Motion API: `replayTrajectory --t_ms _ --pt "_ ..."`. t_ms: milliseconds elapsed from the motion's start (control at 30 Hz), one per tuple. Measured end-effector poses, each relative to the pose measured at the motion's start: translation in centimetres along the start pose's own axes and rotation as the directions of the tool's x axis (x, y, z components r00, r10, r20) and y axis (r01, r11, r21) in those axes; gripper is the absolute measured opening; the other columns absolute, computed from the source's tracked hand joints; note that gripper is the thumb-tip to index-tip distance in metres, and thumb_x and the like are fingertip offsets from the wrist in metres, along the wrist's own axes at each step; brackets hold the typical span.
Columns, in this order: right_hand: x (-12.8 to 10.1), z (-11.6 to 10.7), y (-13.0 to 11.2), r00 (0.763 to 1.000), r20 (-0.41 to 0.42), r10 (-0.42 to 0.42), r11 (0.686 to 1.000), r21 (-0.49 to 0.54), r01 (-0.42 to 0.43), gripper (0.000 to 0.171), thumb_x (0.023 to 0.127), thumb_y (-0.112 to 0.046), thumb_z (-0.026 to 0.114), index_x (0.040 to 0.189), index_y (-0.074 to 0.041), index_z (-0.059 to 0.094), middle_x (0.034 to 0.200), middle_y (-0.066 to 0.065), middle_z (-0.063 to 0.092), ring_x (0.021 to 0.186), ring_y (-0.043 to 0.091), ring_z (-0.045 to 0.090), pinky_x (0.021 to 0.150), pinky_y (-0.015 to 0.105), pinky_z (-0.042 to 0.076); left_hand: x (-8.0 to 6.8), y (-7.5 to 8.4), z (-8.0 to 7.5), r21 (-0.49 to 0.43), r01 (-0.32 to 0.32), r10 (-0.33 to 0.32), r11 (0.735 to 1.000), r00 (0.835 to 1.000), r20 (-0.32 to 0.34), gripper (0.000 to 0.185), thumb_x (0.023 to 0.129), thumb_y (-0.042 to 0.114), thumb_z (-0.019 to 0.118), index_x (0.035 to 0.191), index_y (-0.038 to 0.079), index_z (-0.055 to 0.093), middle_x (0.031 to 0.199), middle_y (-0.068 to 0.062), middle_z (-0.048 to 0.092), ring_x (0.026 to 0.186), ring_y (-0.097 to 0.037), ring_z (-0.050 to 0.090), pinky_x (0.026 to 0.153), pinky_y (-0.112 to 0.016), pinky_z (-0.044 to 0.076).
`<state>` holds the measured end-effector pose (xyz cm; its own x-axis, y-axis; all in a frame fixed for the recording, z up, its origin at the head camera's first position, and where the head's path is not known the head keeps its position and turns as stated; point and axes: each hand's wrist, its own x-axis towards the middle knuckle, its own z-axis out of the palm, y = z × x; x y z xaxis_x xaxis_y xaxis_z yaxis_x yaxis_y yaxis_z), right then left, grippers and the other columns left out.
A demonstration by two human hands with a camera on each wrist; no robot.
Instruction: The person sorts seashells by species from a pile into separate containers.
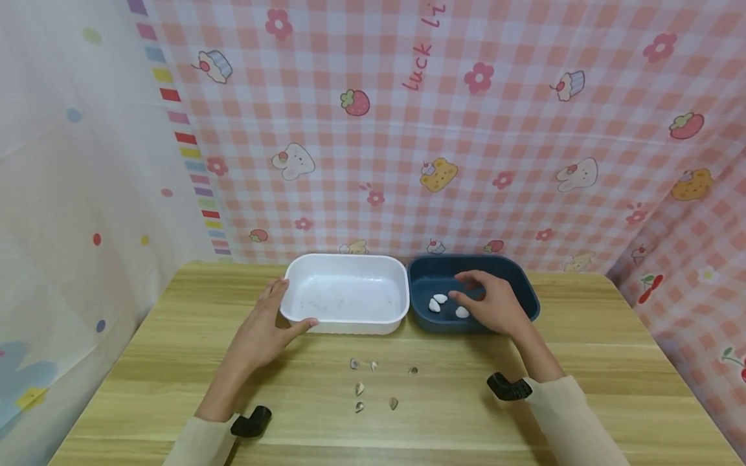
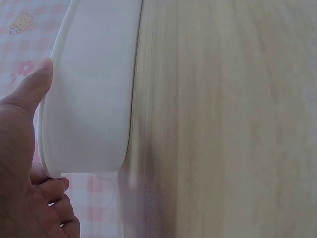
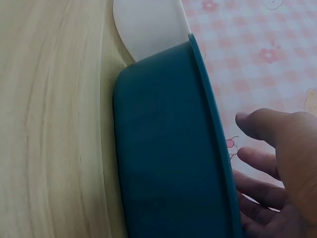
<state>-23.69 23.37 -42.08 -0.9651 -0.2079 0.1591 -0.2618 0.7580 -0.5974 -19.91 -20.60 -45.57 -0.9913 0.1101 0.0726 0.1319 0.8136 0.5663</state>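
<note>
White garlic cloves (image 1: 440,303) lie in a blue tub (image 1: 527,292), the right hand (image 1: 489,303) hovering over them with loosely curled fingers holding nothing, while the left hand (image 1: 265,327) steadies the adjoining white tub (image 1: 346,318) with thumb and fingers, above scattered peel scraps (image 1: 373,387) on the table (image 1: 612,362).

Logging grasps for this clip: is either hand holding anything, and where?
The left hand grips the white tub at its near-left corner rim. The right hand reaches into the blue tub, holding nothing visible.
</note>
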Motion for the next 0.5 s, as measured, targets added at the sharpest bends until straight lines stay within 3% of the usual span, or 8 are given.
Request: replayTrajectory --t_ms 500 --pt "-2.8 0.5 -1.4 0.996 -0.016 -0.091 0.996 0.015 0.092 0.051 0.092 -0.045 0.076 0.137 -0.024 0.065 0.128 0.012 0.071 0.093 0.026 0.071 0.076 0.038 0.059 0.1 -0.1 0.1 0.006 0.002 -0.002 1.000 1.000 0.002 0.115 0.085 0.081 0.057 0.166 0.012 0.013 0.173 -0.019 0.011 0.158 -0.043 0.015 0.117 -0.072 0.028"
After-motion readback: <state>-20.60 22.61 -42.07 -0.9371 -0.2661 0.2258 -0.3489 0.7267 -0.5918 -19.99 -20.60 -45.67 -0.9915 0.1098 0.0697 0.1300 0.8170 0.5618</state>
